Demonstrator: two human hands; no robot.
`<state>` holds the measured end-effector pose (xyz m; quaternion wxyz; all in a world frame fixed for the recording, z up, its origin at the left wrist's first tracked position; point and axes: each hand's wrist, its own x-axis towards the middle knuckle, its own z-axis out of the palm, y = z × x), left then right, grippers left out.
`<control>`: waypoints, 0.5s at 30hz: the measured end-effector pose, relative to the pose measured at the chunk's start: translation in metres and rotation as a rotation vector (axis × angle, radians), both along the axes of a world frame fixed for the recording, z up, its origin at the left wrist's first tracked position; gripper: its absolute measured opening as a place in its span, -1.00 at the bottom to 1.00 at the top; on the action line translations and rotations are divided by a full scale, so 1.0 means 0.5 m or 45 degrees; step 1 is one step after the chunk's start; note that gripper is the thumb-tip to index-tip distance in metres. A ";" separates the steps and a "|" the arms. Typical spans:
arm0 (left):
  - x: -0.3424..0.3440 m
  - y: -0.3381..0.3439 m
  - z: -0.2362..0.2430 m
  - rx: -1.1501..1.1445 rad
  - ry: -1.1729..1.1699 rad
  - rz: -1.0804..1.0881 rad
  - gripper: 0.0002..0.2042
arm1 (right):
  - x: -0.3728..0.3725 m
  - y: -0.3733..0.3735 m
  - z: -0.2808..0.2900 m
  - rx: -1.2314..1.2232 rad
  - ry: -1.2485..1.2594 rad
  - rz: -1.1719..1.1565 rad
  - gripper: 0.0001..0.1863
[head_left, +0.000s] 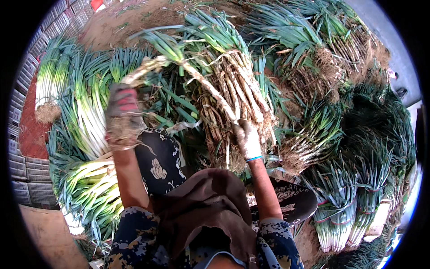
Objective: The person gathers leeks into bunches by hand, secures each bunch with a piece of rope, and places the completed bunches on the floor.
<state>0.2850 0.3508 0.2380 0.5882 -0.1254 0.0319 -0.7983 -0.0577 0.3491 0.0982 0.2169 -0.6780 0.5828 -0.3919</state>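
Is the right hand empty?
No, the gloved right hand holds the lower end of a long green onion stalk.

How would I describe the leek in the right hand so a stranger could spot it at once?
Start at the pile of brown-skinned leeks at upper centre. At its lower part, find the right hand, pale-gloved with a blue wristband. The leek runs up and left from that hand, one long stalk lying more slantwise than its neighbours in the pile.
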 end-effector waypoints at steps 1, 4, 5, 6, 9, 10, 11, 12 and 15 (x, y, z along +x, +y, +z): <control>0.013 0.013 0.026 -0.057 -0.009 0.021 -0.80 | 0.013 0.015 -0.013 0.075 -0.048 -0.010 -0.68; 0.064 0.038 0.076 -0.202 -0.174 0.050 -0.77 | 0.064 0.069 -0.082 0.305 -0.197 -0.046 -0.70; 0.079 0.037 0.091 -0.240 -0.231 0.053 -0.76 | 0.078 0.087 -0.115 0.323 -0.185 -0.058 -0.70; 0.099 0.036 0.103 -0.272 -0.289 0.058 -0.75 | 0.096 0.100 -0.122 0.282 -0.052 -0.060 -0.69; 0.136 -0.011 0.116 -0.351 -0.408 0.004 -0.72 | 0.108 0.102 -0.156 0.301 0.047 -0.021 -0.66; 0.150 -0.033 0.115 -0.357 -0.434 -0.022 -0.71 | 0.115 0.100 -0.157 0.353 -0.012 -0.050 -0.65; 0.161 -0.064 0.107 -0.327 -0.357 -0.084 -0.64 | 0.110 0.098 -0.163 0.404 -0.056 -0.091 -0.64; 0.181 -0.090 0.111 -0.286 -0.398 -0.028 -0.66 | 0.103 0.095 -0.174 0.455 -0.100 -0.134 -0.63; 0.242 -0.114 0.175 -0.161 -0.546 0.177 -0.68 | 0.080 0.082 -0.242 0.863 -0.827 -0.135 -0.67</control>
